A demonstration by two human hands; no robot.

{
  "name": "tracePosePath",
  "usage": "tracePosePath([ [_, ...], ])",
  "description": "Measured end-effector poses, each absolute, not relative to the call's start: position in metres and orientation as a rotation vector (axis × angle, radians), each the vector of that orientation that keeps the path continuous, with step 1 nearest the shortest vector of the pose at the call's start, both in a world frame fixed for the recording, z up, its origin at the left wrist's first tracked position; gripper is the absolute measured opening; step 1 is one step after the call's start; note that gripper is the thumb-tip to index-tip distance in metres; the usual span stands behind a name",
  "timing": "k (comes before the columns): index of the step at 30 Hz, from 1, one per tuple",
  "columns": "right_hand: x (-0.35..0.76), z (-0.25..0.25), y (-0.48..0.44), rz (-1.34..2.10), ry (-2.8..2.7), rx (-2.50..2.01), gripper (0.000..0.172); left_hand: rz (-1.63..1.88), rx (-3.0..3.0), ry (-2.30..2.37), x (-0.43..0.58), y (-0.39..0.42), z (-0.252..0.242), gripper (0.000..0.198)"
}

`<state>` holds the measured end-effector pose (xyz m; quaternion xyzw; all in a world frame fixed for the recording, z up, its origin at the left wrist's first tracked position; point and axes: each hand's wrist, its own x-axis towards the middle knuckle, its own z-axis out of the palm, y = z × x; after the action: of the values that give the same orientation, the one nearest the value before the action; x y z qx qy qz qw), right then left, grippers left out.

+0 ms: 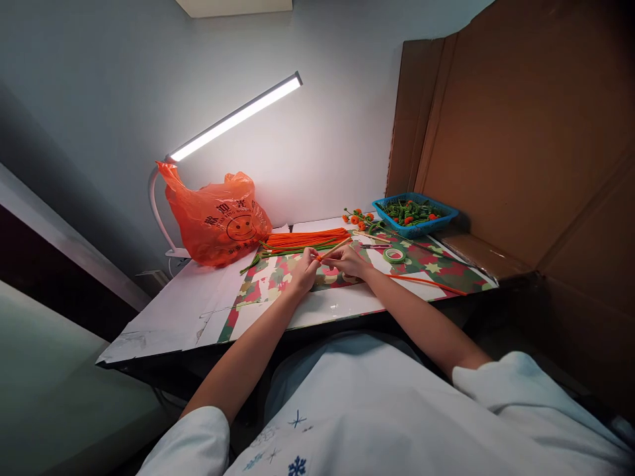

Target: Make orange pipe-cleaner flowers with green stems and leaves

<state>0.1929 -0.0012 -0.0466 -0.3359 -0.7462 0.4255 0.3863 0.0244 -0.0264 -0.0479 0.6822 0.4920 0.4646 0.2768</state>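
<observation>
On the table (pixel 169 317), chenille stems (pixel 312 238) lie between the bag (pixel 213 228), left, and the basket (pixel 421 229), right.

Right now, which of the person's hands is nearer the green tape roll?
Right. The right hand is left of the green tape roll; the left hand is farther left.

My table (pixel 159 320) has a white top, partly covered with camouflage-patterned sheeting (pixel 247 289). Toward the back lie orange stems (pixel 310 238) — with green stems (pixel 292 250) along their near side. An orange plastic bag (pixel 208 231) sits at the left, a blue basket (pixel 421 229) at the right rear — orange flowers (pixel 358 221) beside it. A roll of green tape (pixel 387 258) lies flat before the basket.
</observation>
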Motion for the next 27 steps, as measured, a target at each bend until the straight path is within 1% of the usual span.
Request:
tracePosePath([
  [4,0.195,-0.039,-0.001,1.080,-1.843,-0.862,0.045,1.318,1.543,1.108,0.028,-0.026,-0.045,0.007],
  [8,0.198,-0.034,-0.002,1.077,-1.821,-0.855,0.047,1.295,1.483,1.039,0.031,-0.030,-0.040,0.019],
  [10,0.199,-0.034,-0.003,1.079,-1.831,-0.885,0.048,1.273,1.518,1.027,0.031,-0.032,-0.038,0.020],
  [18,0.207,-0.037,0.004,1.043,-1.971,-1.034,0.046,1.172,1.839,1.021,0.023,-0.033,-0.041,0.013],
  [25,0.213,-0.037,0.007,0.989,-2.034,-1.208,0.049,0.956,2.266,1.270,0.016,-0.037,-0.041,0.015],
  [27,0.216,-0.028,0.006,0.873,-2.100,-1.217,0.051,0.856,2.357,1.331,0.016,-0.038,-0.040,0.015],
])
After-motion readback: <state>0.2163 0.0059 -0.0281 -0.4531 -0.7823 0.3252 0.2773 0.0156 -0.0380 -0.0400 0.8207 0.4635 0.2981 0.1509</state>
